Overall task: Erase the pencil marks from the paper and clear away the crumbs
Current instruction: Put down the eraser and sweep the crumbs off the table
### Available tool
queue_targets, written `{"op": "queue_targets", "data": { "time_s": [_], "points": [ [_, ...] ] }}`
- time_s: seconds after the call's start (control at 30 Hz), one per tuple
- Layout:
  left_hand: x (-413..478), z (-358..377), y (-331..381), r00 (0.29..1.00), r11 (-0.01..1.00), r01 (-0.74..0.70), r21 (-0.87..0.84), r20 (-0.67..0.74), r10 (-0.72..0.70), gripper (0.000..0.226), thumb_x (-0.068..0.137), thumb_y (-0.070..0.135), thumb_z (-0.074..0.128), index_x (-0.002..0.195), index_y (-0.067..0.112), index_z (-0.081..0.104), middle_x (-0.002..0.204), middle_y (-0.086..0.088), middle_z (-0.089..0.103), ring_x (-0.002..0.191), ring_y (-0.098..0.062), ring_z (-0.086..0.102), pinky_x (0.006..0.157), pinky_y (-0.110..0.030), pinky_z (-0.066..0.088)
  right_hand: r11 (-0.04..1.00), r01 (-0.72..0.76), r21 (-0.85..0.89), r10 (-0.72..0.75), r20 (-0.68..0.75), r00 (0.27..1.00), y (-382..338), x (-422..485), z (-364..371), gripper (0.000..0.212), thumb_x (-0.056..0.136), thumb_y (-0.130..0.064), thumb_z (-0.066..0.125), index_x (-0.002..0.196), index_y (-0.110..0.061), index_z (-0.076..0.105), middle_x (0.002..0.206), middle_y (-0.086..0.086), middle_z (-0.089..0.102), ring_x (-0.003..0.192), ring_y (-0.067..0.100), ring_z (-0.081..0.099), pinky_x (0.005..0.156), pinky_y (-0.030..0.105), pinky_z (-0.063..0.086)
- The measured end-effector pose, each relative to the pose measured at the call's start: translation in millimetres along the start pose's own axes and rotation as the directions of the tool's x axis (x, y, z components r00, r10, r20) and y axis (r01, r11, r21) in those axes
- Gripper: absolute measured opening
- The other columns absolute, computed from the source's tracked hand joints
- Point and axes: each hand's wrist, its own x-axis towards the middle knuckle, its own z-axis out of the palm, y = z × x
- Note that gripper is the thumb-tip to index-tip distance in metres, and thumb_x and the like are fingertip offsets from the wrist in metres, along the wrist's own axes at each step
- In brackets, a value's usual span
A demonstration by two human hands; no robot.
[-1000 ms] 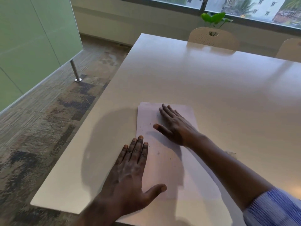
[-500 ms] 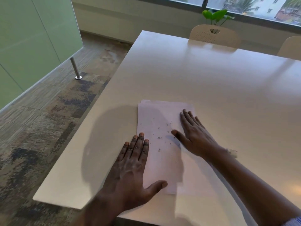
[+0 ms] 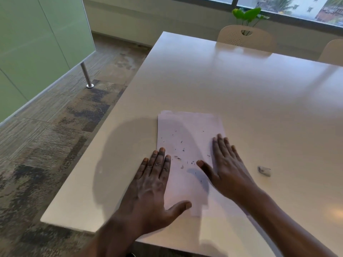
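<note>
A white sheet of paper point(image 3: 187, 127) lies on the white table point(image 3: 241, 89) near its front left corner. Dark eraser crumbs point(image 3: 181, 156) are scattered over the middle of the sheet. My left hand point(image 3: 152, 184) lies flat, palm down, on the paper's left edge, fingers together and thumb spread onto the sheet. My right hand point(image 3: 224, 167) is flat and open over the paper's right edge, fingers pointing away from me. A small grey-white eraser point(image 3: 264, 171) lies on the table to the right of my right hand, apart from it.
The table's left edge and front corner are close to my left hand, with patterned carpet below. Two beige chairs point(image 3: 245, 38) stand at the far side, a green plant point(image 3: 247, 14) behind them. A green partition point(image 3: 37, 43) with a metal leg stands at left.
My right hand has swept from the paper's upper middle to its right edge, uncovering the crumbs and the eraser. My left hand has stayed pressed on the sheet.
</note>
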Motion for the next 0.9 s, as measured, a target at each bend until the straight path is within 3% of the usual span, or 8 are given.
{"op": "queue_targets", "data": {
  "time_s": [0.1, 0.27, 0.4, 0.47, 0.53, 0.67, 0.8, 0.9],
  "points": [
    [0, -1, 0, 1.0, 1.0, -0.002, 0.005, -0.004, 0.002, 0.119, 0.068, 0.095, -0.003, 0.152, 0.018, -0.035, 0.159, -0.002, -0.047, 0.147, -0.013, -0.042, 0.124, -0.038, -0.015, 1.0, -0.027, 0.005, 0.026, 0.075, 0.997, -14, -5, 5, 0.11, 0.077, -0.09, -0.005, 0.153, -0.015, -0.028, 0.158, 0.008, -0.038, 0.149, 0.022, -0.032, 0.123, 0.036, -0.015],
    [1, 0, -1, 1.0, 1.0, 0.002, -0.001, -0.006, -0.002, 0.117, 0.076, 0.097, 0.009, 0.153, 0.021, -0.035, 0.158, 0.001, -0.048, 0.146, -0.01, -0.042, 0.126, -0.037, -0.012, 0.974, 0.207, 0.092, -0.216, 0.093, 0.972, -61, -13, 4, 0.095, 0.085, -0.081, 0.0, 0.155, -0.021, -0.025, 0.159, -0.001, -0.038, 0.146, 0.011, -0.037, 0.124, 0.034, -0.017],
    [-2, -6, 1, 1.0, 0.999, 0.002, -0.032, -0.005, -0.002, 0.118, 0.07, 0.095, 0.0, 0.153, 0.02, -0.036, 0.158, 0.0, -0.048, 0.146, -0.011, -0.043, 0.125, -0.038, -0.013, 0.982, 0.112, 0.154, -0.109, -0.031, 0.994, -33, 10, -4, 0.095, 0.086, -0.081, 0.004, 0.158, -0.022, -0.017, 0.163, -0.002, -0.026, 0.151, 0.012, -0.023, 0.122, 0.03, -0.012],
    [-7, -7, 0, 0.997, 0.998, -0.003, -0.059, -0.078, -0.002, 0.117, 0.076, 0.095, 0.002, 0.158, 0.016, -0.025, 0.165, -0.003, -0.036, 0.152, -0.014, -0.032, 0.125, -0.039, -0.009, 0.993, 0.012, 0.122, -0.004, -0.059, 0.998, -11, 26, -5, 0.098, 0.088, -0.081, 0.006, 0.16, -0.017, -0.012, 0.166, 0.003, -0.02, 0.153, 0.016, -0.019, 0.125, 0.034, -0.008],
    [-14, -6, -4, 0.989, 0.999, 0.006, -0.038, -0.147, -0.012, 0.112, 0.086, 0.09, 0.01, 0.163, 0.009, -0.004, 0.172, -0.01, -0.011, 0.159, -0.022, -0.009, 0.125, -0.042, 0.002, 0.994, -0.055, 0.099, 0.058, -0.031, 0.998, 2, 35, -2, 0.1, 0.089, -0.081, 0.009, 0.16, -0.014, -0.01, 0.168, 0.005, -0.018, 0.154, 0.018, -0.018, 0.127, 0.037, -0.006],
    [-31, 7, -12, 0.983, 0.999, 0.029, 0.041, -0.18, -0.021, 0.101, 0.096, 0.079, 0.021, 0.155, -0.001, 0.036, 0.165, -0.018, 0.031, 0.151, -0.035, 0.033, 0.115, -0.046, 0.022, 0.997, -0.05, 0.059, 0.051, -0.03, 0.998, 3, 35, 4, 0.1, 0.089, -0.081, 0.009, 0.16, -0.013, -0.01, 0.167, 0.007, -0.019, 0.154, 0.019, -0.019, 0.127, 0.039, -0.007],
    [-36, 17, -15, 0.981, 0.996, 0.044, 0.073, -0.192, -0.03, 0.098, 0.096, 0.076, 0.02, 0.152, -0.002, 0.042, 0.162, -0.019, 0.037, 0.148, -0.037, 0.038, 0.112, -0.048, 0.027, 0.999, -0.025, 0.027, 0.025, 0.023, 0.999, -19, 42, 0, 0.102, 0.087, -0.081, 0.006, 0.159, -0.012, -0.015, 0.165, 0.008, -0.024, 0.152, 0.021, -0.024, 0.126, 0.039, -0.011],
    [-35, 17, -12, 0.979, 0.996, 0.047, 0.08, -0.201, -0.03, 0.097, 0.097, 0.075, 0.02, 0.154, 0.0, 0.04, 0.163, -0.018, 0.036, 0.149, -0.035, 0.037, 0.113, -0.048, 0.026, 0.994, 0.097, 0.058, -0.101, 0.057, 0.993, -47, 43, 0, 0.099, 0.088, -0.08, 0.009, 0.157, -0.015, -0.018, 0.163, 0.005, -0.028, 0.151, 0.02, -0.026, 0.126, 0.04, -0.011]
  ]
}}
